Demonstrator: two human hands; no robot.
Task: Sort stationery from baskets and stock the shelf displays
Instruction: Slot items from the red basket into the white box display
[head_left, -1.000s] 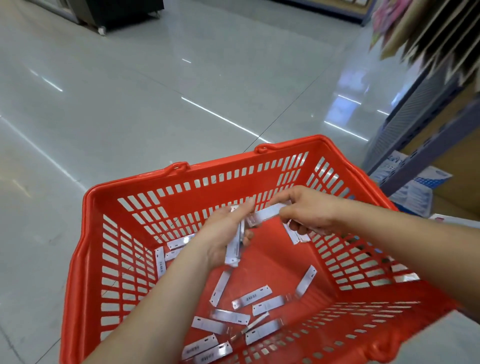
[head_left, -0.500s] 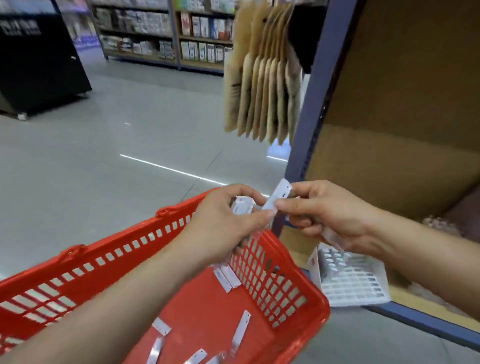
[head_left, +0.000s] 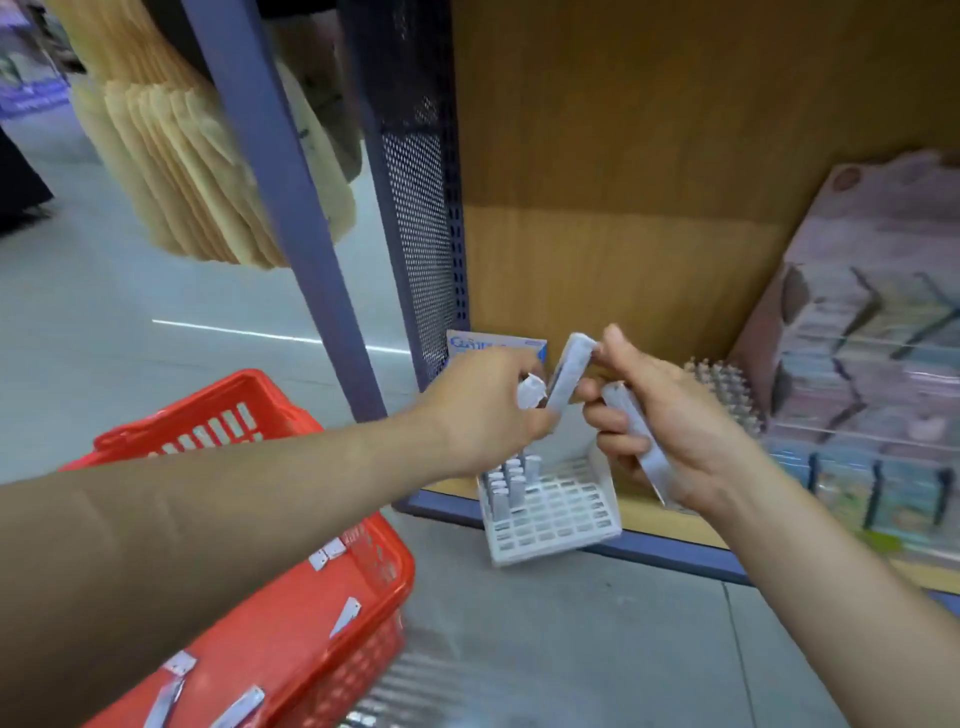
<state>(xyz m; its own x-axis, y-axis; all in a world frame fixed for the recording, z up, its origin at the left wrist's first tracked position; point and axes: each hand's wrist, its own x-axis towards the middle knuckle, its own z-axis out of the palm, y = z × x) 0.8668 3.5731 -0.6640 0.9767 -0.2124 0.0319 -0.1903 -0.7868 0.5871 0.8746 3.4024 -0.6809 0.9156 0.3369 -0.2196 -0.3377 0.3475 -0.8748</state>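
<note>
A red plastic basket (head_left: 384, 582) sits on the floor at lower left with several small clear-wrapped packets (head_left: 345, 616) lying in it. My left hand (head_left: 483, 410) and my right hand (head_left: 660, 421) meet above a white grid display tray (head_left: 561, 525) on the bottom shelf. Both pinch one upright packet (head_left: 569, 371) between them. My left hand also grips more packets (head_left: 530, 392), and my right hand holds another packet (head_left: 641, 441) against its palm. Several packets stand in the tray's back-left slots (head_left: 506, 483).
The wooden shelf (head_left: 670, 519) has a blue front edge and a blue upright post (head_left: 306, 249) with a perforated side panel. Stacked wrapped packs (head_left: 862, 364) fill the shelf's right. Tan envelopes (head_left: 197, 171) hang at upper left. A blue-white box (head_left: 493, 348) stands behind the tray.
My view swung from the basket up and right to the shelf. Both hands rose out of the basket with the packets and now sit over the white tray.
</note>
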